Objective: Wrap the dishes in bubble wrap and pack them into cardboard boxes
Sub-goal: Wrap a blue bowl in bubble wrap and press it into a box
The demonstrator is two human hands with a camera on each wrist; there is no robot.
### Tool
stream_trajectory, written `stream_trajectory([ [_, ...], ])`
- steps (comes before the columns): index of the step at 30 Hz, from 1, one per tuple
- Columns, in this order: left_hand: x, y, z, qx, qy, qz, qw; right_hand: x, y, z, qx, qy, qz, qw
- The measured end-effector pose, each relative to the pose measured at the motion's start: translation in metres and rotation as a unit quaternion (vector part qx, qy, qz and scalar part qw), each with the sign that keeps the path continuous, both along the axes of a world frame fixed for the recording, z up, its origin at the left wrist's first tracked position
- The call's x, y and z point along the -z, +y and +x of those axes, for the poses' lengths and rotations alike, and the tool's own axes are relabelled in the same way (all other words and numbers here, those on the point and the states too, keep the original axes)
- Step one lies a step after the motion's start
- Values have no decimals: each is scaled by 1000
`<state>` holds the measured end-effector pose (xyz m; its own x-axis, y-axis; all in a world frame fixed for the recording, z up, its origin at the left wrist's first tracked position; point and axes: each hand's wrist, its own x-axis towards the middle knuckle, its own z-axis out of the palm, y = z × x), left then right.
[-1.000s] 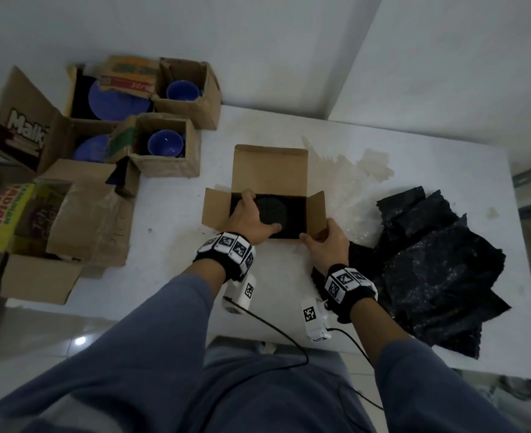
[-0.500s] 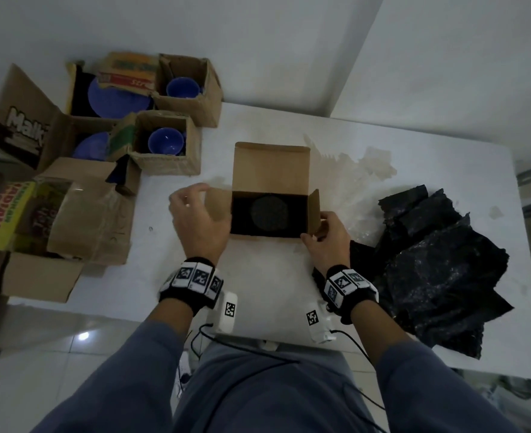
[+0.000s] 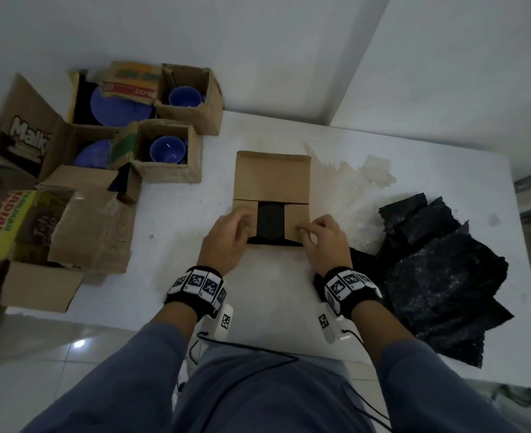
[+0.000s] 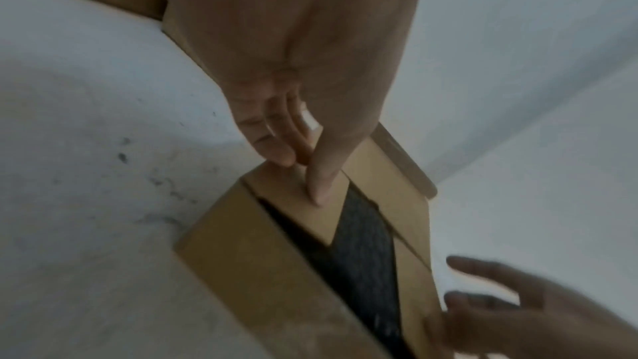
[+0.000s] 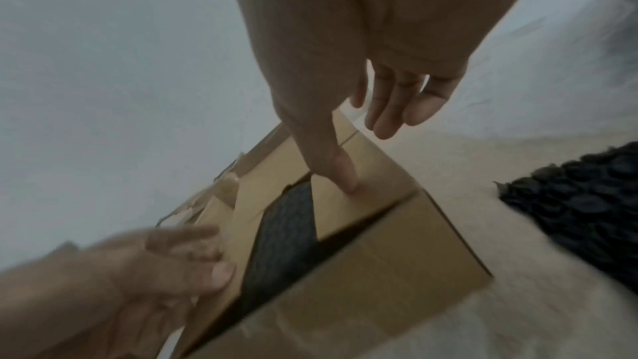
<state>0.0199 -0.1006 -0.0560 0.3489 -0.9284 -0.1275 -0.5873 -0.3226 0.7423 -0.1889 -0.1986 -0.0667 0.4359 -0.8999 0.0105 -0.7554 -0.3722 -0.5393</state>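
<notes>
Cardboard box [image 3: 272, 198] sits mid-table [image 3: 382, 145], wrapped dish [image 3: 270, 217] inside, showing through the gap between the 2 side flaps. Left hand [image 3: 226, 242] presses the left flap down, fingers near straight; right hand [image 3: 322, 242] presses the right flap with its thumb, other fingers relaxed and lifted. Rear flap [image 3: 272, 176] stands open beyond both hands; likely folds toward them next.
</notes>
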Motion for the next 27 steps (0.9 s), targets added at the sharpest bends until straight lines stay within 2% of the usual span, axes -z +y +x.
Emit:
stream_trajectory([
  [4,5,-19,13,-37,34,2,999,-5,-20,13,16,39,91,995],
  [8,-5,-45,22,-146,179,108,967,-14,-38,24,118,-27,207,971],
  [10,-8,-53,30,-127,171,141,967,-18,-50,29,126,-22,262,957],
  [13,-8,-57,39,-100,154,153,971,-17,-63,32,70,-15,272,960],
  [16,1,-52,42,-94,146,125,977,-13,-62,28,44,-37,262,963],
  [20,0,-42,43,-56,136,76,986,-10,-52,9,-2,-119,244,962],
  [25,-8,-21,58,32,265,57,962,-16,-40,-8,-34,-154,255,954],
  [27,-11,-13,61,44,286,65,955,-17,-36,-12,-35,-168,250,953],
])
